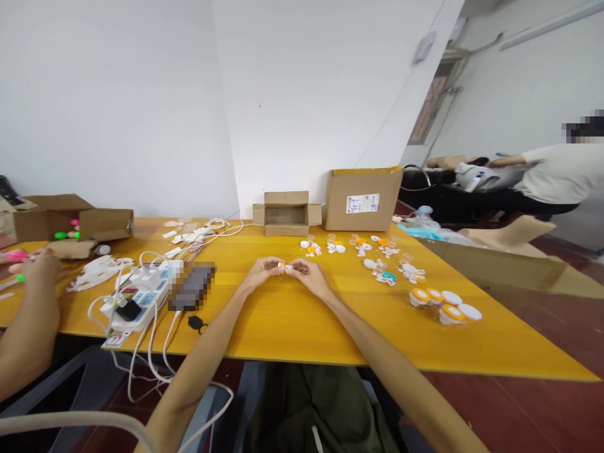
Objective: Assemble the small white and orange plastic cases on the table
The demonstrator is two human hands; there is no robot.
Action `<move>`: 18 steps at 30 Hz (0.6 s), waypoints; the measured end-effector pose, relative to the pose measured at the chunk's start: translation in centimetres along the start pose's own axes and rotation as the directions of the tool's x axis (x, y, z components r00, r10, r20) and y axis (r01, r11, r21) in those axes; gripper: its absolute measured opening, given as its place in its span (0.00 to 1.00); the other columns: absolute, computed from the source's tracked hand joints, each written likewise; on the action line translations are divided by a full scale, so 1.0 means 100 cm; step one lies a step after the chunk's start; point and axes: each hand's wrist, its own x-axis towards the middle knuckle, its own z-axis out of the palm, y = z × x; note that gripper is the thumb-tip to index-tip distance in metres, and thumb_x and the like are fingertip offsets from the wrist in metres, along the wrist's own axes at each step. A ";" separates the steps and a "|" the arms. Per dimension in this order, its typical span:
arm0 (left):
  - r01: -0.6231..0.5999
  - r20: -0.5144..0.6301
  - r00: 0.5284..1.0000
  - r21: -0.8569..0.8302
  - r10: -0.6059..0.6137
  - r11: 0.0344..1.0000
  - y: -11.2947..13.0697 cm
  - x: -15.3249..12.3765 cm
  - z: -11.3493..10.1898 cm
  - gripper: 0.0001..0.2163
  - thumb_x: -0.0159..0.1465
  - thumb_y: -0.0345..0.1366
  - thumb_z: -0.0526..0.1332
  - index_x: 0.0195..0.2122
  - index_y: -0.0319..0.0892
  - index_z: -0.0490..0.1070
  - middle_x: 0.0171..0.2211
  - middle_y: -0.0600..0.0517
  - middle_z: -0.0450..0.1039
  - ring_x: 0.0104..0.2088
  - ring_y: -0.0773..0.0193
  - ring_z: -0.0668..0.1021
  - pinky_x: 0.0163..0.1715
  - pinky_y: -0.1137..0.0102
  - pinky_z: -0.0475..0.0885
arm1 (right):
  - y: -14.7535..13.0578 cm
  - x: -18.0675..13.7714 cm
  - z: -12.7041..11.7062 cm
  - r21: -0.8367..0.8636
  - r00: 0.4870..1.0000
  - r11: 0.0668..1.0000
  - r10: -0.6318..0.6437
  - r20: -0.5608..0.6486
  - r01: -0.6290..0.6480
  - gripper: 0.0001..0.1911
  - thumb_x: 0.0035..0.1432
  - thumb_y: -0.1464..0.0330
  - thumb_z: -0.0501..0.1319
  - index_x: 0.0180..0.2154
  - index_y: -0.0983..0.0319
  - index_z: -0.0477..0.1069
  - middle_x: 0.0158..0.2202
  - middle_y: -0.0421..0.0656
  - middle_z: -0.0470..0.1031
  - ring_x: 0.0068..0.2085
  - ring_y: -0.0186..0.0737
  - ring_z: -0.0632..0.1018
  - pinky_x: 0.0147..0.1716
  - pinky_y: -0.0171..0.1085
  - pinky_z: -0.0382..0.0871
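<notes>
In the middle of the table, my left hand (262, 273) and my right hand (311, 275) meet, fingers pinched around a small orange-and-white piece with dark dots (285, 268). My fingers cover part of it, so I cannot tell whether it is one part or two. Beyond my right hand lie groups of small parts: white discs (340, 249), orange rings (361, 241), clear cups (408, 258) and a teal ring (389, 277). Closer on the right sits a cluster of round containers with orange and white tops (452, 311).
A small open carton (285, 215) and a larger box (361, 204) stand against the wall. Left of me are a power strip (144, 296), white cables, a phone (192, 288) and a black key fob (195, 323). A co-worker's hand (40, 267) works at far left; another person sits far right.
</notes>
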 end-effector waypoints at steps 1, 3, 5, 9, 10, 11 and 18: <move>-0.002 -0.002 1.000 -0.005 0.002 1.000 0.000 0.000 0.000 0.20 0.51 0.48 0.73 0.40 0.41 0.79 0.37 0.48 0.81 0.40 0.59 0.80 0.44 0.66 0.74 | -0.001 -0.001 0.000 -0.004 1.000 1.000 0.003 0.001 -0.003 0.15 0.49 0.56 0.68 0.33 0.59 0.75 0.32 0.41 0.81 0.35 0.41 0.81 0.39 0.41 0.76; -0.005 -0.006 1.000 -0.007 0.005 1.000 -0.001 0.000 0.001 0.20 0.50 0.47 0.73 0.40 0.41 0.78 0.39 0.48 0.81 0.42 0.58 0.81 0.45 0.65 0.73 | -0.004 -0.002 0.000 0.001 1.000 1.000 0.015 0.007 -0.015 0.16 0.50 0.54 0.67 0.33 0.60 0.75 0.30 0.41 0.80 0.32 0.40 0.80 0.36 0.40 0.76; -0.003 -0.006 1.000 -0.005 0.003 1.000 -0.001 0.000 0.001 0.20 0.50 0.46 0.74 0.40 0.41 0.78 0.40 0.47 0.81 0.43 0.57 0.81 0.46 0.64 0.73 | -0.007 -0.003 -0.001 0.015 0.999 0.999 0.035 0.014 -0.035 0.17 0.51 0.52 0.67 0.31 0.60 0.74 0.28 0.40 0.78 0.29 0.39 0.79 0.33 0.39 0.76; 0.001 0.000 1.000 -0.027 -0.001 1.000 -0.001 0.000 0.003 0.21 0.48 0.46 0.74 0.40 0.41 0.78 0.40 0.47 0.81 0.42 0.57 0.81 0.46 0.64 0.73 | -0.011 -0.005 -0.002 0.016 0.998 0.998 0.066 0.026 -0.066 0.19 0.51 0.50 0.65 0.30 0.60 0.74 0.25 0.39 0.77 0.25 0.37 0.78 0.28 0.36 0.74; -0.001 0.001 1.000 -0.032 0.001 0.999 -0.001 0.000 0.003 0.21 0.48 0.46 0.74 0.40 0.41 0.78 0.40 0.47 0.81 0.42 0.57 0.81 0.46 0.64 0.73 | -0.012 -0.006 -0.002 0.011 0.997 0.998 0.069 0.031 -0.070 0.19 0.52 0.50 0.65 0.30 0.60 0.74 0.25 0.39 0.77 0.25 0.37 0.77 0.28 0.36 0.73; -0.003 -0.002 1.000 -0.035 0.003 0.999 0.000 0.000 0.004 0.21 0.48 0.46 0.74 0.40 0.41 0.78 0.39 0.47 0.81 0.42 0.57 0.81 0.46 0.64 0.74 | -0.012 -0.006 -0.003 0.005 0.997 0.997 0.072 0.036 -0.072 0.19 0.53 0.50 0.64 0.30 0.60 0.74 0.24 0.40 0.76 0.24 0.37 0.77 0.27 0.36 0.73; 0.031 0.005 1.000 -0.073 -0.031 0.997 0.005 -0.001 0.007 0.21 0.50 0.50 0.73 0.37 0.39 0.79 0.33 0.48 0.81 0.36 0.59 0.81 0.42 0.66 0.75 | -0.010 -0.007 0.000 -0.025 1.000 1.000 -0.014 -0.008 0.014 0.17 0.53 0.52 0.65 0.32 0.59 0.73 0.28 0.40 0.77 0.29 0.38 0.78 0.31 0.37 0.73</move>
